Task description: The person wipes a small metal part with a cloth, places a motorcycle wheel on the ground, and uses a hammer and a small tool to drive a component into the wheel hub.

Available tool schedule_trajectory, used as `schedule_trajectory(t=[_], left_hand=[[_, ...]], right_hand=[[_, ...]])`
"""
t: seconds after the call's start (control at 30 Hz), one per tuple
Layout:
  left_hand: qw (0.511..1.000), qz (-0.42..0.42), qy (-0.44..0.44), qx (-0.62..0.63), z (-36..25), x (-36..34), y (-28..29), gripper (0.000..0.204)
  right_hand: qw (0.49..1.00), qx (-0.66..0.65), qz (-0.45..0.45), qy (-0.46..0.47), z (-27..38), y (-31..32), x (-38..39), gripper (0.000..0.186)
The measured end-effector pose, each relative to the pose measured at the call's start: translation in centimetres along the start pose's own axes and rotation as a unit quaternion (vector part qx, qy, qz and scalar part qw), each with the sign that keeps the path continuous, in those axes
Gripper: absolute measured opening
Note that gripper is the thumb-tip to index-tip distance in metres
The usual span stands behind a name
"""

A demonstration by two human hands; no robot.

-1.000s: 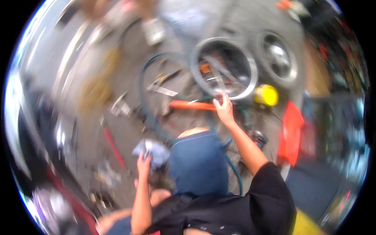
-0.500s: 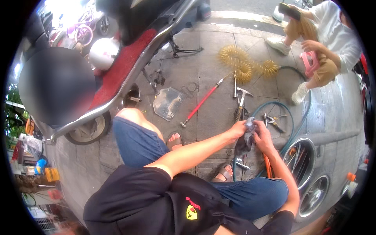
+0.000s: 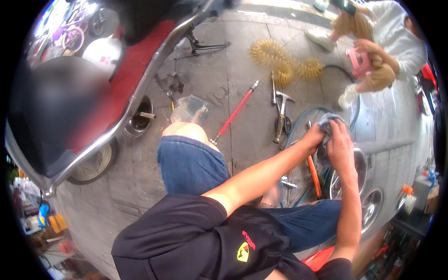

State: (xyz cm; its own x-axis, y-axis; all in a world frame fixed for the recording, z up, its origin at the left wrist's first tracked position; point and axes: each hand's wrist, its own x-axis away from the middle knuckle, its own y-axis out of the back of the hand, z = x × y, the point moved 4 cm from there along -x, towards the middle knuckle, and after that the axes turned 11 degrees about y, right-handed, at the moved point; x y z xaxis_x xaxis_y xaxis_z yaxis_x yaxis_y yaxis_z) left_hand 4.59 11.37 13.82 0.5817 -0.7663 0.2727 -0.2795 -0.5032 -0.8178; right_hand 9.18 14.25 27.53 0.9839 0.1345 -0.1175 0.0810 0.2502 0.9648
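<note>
A crumpled grey rag (image 3: 328, 120) is bunched between my two hands, out in front of my right knee. My left hand (image 3: 314, 136) closes on its left side, while my right hand (image 3: 339, 140) has its fingers wrapped over it from the right. A darker part hangs below, half hidden by my right hand. A hammer (image 3: 281, 116) with a worn handle lies on the pavement left of the hands. Under them are an orange-handled tool (image 3: 313, 177) and a spoked wheel (image 3: 360, 168).
A red rod-shaped air tool (image 3: 235, 112) joins a coiled yellow hose (image 3: 270, 56). A clear plastic sheet (image 3: 191, 109) lies near my left knee. At left stands a scooter (image 3: 135, 70) with a red footboard. A seated person (image 3: 394, 46) holds a pink object (image 3: 359, 64) at upper right.
Both hands have moved right and away from me with the rag. My left knee has swung to the right, and the whole view has shifted somewhat.
</note>
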Motion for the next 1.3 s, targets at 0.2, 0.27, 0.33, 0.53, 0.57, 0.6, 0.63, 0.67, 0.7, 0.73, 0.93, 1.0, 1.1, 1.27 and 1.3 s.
schedule_trajectory(t=[0.2, 0.27, 0.33, 0.53, 0.57, 0.6, 0.63, 0.67, 0.7, 0.73, 0.93, 1.0, 1.1, 1.27, 1.3], left_hand=[[0.997, 0.036, -0.002, -0.069, -1.9, 1.8, 0.0, 0.026], [0.996, 0.062, 0.002, -0.063, -2.7, 1.9, 0.2, 0.027], [0.992, 0.069, -0.010, -0.105, -3.8, 2.2, -0.8, 0.026], [0.928, -0.120, -0.106, -0.337, -10.0, 3.4, 5.9, 0.031], [0.913, -0.151, -0.131, -0.356, -10.4, 3.6, 8.4, 0.036], [0.910, -0.174, -0.120, -0.357, -10.4, 4.1, 9.1, 0.037], [0.889, -0.220, -0.129, -0.381, -10.3, 5.2, 8.6, 0.035], [0.866, -0.245, -0.117, -0.420, -10.3, 6.5, 9.5, 0.030], [0.840, -0.270, -0.109, -0.458, -10.6, 7.8, 10.4, 0.026], [0.783, -0.282, -0.129, -0.539, -10.9, 8.7, 10.2, 0.021], [0.604, -0.324, -0.121, -0.718, -12.5, 9.9, 8.0, 0.020], [0.614, -0.314, -0.096, -0.718, -11.5, 9.2, 7.4, 0.021], [0.598, -0.289, -0.107, -0.740, -10.4, 7.8, 6.3, 0.023], [0.773, -0.188, -0.108, -0.596, -8.4, 3.9, 3.4, 0.029], [0.853, -0.145, -0.073, -0.495, -8.3, 3.3, 3.3, 0.029]], right_hand=[[0.994, -0.065, -0.025, -0.080, 1.9, 0.6, 0.9, 0.051], [0.992, -0.083, -0.051, -0.086, 2.4, 1.0, 0.9, 0.051], [0.988, -0.103, -0.075, -0.092, 1.6, 0.8, 1.1, 0.052], [0.958, -0.274, -0.073, -0.035, 0.7, -0.4, -0.6, 0.038], [0.956, -0.274, -0.101, -0.029, 0.1, -1.3, -0.9, 0.034], [0.955, -0.282, -0.086, -0.041, -0.9, -2.0, -1.0, 0.033], [0.953, -0.292, -0.069, -0.053, -1.9, -3.0, -1.4, 0.031], [0.949, -0.307, -0.051, -0.056, -2.0, -3.6, -2.0, 0.030], [0.942, -0.322, -0.079, -0.047, -1.5, -3.8, -2.5, 0.028], [0.932, -0.347, -0.102, -0.035, -1.6, -5.2, -3.1, 0.029], [0.903, -0.404, -0.145, -0.010, 0.5, -7.7, -5.2, 0.032], [0.919, -0.355, -0.171, 0.004, 0.1, -9.9, -5.0, 0.034], [0.913, -0.375, -0.150, -0.052, -1.0, -11.4, -4.6, 0.035], [0.900, -0.345, -0.216, -0.159, -4.8, -9.0, -3.6, 0.033], [0.894, -0.330, -0.256, -0.161, -5.3, -8.3, -3.5, 0.031]])
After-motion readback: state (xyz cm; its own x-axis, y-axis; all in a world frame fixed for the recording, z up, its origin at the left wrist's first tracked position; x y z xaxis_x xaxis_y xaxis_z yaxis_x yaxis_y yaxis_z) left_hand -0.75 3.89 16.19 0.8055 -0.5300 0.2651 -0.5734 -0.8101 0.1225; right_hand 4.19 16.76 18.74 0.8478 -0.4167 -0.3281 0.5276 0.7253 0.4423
